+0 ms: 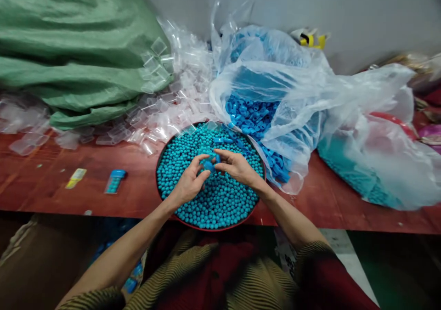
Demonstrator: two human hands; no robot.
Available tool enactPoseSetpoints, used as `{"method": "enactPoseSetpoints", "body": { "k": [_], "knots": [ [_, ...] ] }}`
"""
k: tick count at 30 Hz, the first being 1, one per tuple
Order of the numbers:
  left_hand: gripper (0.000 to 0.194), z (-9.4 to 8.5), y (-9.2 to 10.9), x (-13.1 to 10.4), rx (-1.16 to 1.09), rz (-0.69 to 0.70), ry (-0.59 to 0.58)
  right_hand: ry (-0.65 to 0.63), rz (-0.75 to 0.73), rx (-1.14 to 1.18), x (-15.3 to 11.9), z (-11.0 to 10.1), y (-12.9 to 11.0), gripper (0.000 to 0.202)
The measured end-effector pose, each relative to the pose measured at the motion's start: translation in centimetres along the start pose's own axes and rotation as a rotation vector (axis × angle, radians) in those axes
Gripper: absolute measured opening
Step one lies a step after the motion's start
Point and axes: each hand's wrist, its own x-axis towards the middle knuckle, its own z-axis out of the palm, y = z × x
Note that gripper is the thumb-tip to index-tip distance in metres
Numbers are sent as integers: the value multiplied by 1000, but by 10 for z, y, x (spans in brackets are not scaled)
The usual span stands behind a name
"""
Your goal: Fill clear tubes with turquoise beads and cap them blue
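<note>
The lower fingers of both hands are partly hidden, and the small things between them are blurred, their edges hard to separate. At upper left, a green sack (76,48) is cut off by the frame; a heap of blue caps (253,115) is partly covered by a cloudy plastic bag (306,112). In the left hand (190,181), loosely curled, a translucent piece (208,165) is held. By the right hand (239,167), a small blue cap (217,157) is pinched between nearly closed thumb and forefinger. Both are held above turquoise beads (213,204), contained in a round tray (216,229) on a red table (138,181).
</note>
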Motion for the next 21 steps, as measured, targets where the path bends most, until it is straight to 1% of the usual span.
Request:
{"method": "enactPoseSetpoints", "body": {
  "k": [2,3,4,6,8,9,13,17,19,21],
  "knots": [
    [48,5,0,-1,60,54,46,-40,-68,-215,-5,4,-9,40],
    [49,7,1,-1,75,77,67,-73,-90,-314,-8,5,-12,42],
    [49,9,1,-2,79,94,84,-107,-104,-396,-12,7,-15,48],
    [49,11,1,-3,73,114,102,-140,-132,-514,-19,12,-14,72],
    [49,12,0,-4,52,119,106,-109,-165,-609,-23,18,-8,93],
    [49,12,0,-4,36,118,108,-77,-181,-644,-24,22,-3,97],
    [43,13,-1,-4,-57,122,103,51,-229,-691,-24,36,11,89],
    [31,15,0,-5,-128,26,107,131,-270,-711,-25,44,15,81],
    [23,17,0,-6,-153,-28,138,148,-260,-732,-26,47,16,79],
    [19,20,-1,-7,-162,-57,180,123,-233,-755,-26,51,16,78]
  ]
}}
